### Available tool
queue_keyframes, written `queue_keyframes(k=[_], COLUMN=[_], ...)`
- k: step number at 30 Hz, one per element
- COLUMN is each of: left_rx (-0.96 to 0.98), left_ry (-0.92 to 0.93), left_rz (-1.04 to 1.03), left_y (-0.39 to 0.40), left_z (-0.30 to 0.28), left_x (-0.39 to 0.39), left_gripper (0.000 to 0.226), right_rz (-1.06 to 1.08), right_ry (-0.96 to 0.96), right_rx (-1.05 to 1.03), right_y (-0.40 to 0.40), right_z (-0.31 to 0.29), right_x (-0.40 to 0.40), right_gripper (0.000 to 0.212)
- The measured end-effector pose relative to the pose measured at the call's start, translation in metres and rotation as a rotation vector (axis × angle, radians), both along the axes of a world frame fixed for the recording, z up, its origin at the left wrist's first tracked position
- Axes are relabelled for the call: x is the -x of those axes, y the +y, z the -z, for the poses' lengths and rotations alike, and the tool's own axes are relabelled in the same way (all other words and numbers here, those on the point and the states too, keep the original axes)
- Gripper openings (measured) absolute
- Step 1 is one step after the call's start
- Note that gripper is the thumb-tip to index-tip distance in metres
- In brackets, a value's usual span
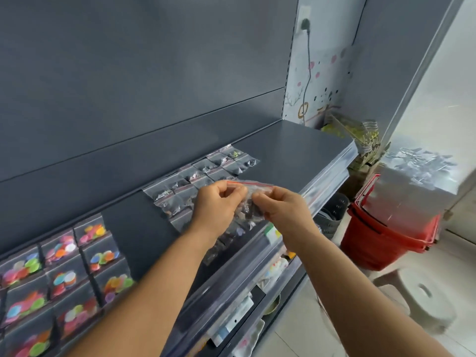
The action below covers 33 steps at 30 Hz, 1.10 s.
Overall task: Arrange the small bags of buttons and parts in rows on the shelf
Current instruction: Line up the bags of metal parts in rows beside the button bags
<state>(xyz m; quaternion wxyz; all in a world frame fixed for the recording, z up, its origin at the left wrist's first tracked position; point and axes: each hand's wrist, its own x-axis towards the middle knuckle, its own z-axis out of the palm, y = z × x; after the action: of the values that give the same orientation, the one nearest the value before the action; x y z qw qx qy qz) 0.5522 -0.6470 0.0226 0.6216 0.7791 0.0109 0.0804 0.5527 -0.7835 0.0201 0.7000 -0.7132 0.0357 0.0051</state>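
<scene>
on the shelf (pixel 296 148), button bags (pixel 64 274) lie left, small parts bags (pixel 206 171) at middle, baskets (pixel 386 228) right below.

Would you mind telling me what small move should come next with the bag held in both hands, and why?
Probably lower the zip bag, pinched by the left hand and right hand, onto the bare shelf beside the rows of small clear bags, since it sits above them, unplaced.
</scene>
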Motion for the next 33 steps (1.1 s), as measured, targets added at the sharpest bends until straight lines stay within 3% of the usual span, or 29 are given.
queue_keyframes(k=[8,11,16,20,26,30,33], left_rx=[-0.032,-0.027,-0.026,-0.071,-0.363,-0.587,-0.786], left_ry=[0.055,0.067,0.089,0.118,0.191,0.200,0.211], left_rz=[-0.023,-0.101,-0.256,-0.336,-0.403,-0.487,-0.521], left_y=[-0.027,-0.030,-0.030,-0.039,-0.067,-0.078,-0.084], left_z=[-0.001,0.001,0.005,0.009,0.019,0.021,0.018], left_x=[-0.084,-0.101,-0.118,-0.130,-0.145,-0.146,-0.139], left_gripper=[0.010,0.011,0.016,0.021,0.010,0.015,0.035], right_rz=[-0.031,-0.075,-0.051,-0.175,-0.374,-0.464,-0.506], right_ry=[0.070,0.069,0.026,0.021,0.032,-0.067,-0.249], right_rx=[0.014,0.064,0.113,0.238,0.421,0.600,0.768], right_y=[-0.039,-0.049,-0.066,-0.069,-0.073,-0.078,-0.082], right_z=[0.002,0.002,0.004,0.010,0.024,0.032,0.034], right_x=[-0.097,-0.120,-0.160,-0.190,-0.223,-0.235,-0.238], right_gripper=[0.017,0.027,0.020,0.022,0.018,0.010,0.036])
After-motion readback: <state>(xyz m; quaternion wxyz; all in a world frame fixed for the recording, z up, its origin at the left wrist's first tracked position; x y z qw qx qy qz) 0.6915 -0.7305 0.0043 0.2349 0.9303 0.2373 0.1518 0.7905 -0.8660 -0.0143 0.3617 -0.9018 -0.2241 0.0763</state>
